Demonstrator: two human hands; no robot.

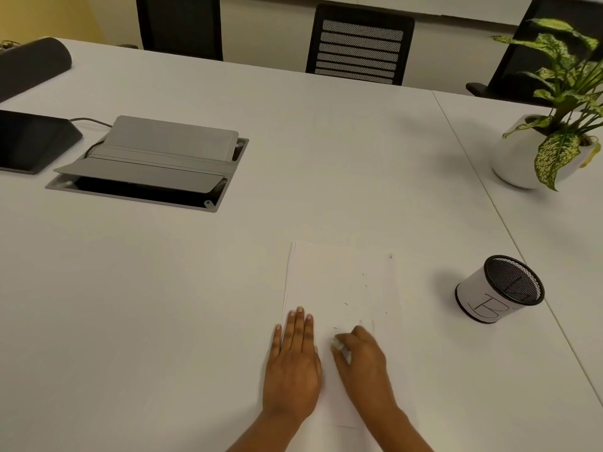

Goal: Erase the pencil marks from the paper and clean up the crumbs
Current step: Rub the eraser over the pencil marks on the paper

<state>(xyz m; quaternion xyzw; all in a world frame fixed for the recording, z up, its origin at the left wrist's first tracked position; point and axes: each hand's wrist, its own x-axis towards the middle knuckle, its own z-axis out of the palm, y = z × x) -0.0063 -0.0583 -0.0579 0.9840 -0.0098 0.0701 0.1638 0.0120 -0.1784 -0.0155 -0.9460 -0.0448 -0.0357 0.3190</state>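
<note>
- Two bare hands rest low on the white table (195,288), on a sheet of white paper (342,282).
- Left hand (292,367) lies flat, palm down, with the fingers stretched out and close together, and it presses the left side of the paper.
- Right hand (362,360) is just beside it at 3 o'clock; its fingers are curled and pinch a small white eraser (337,344) that touches the paper.
- Some tiny dark crumbs (346,304) are scattered on the paper, at 12 o'clock from the right hand.
- At 2 o'clock from the hands, well apart, stands a tilted mesh pen holder (499,288) with a white wrap.
- Farther at 1 o'clock is a plant in a white pot (515,164).
- At 10 o'clock a grey cable box (156,158) is open in the table.
</note>
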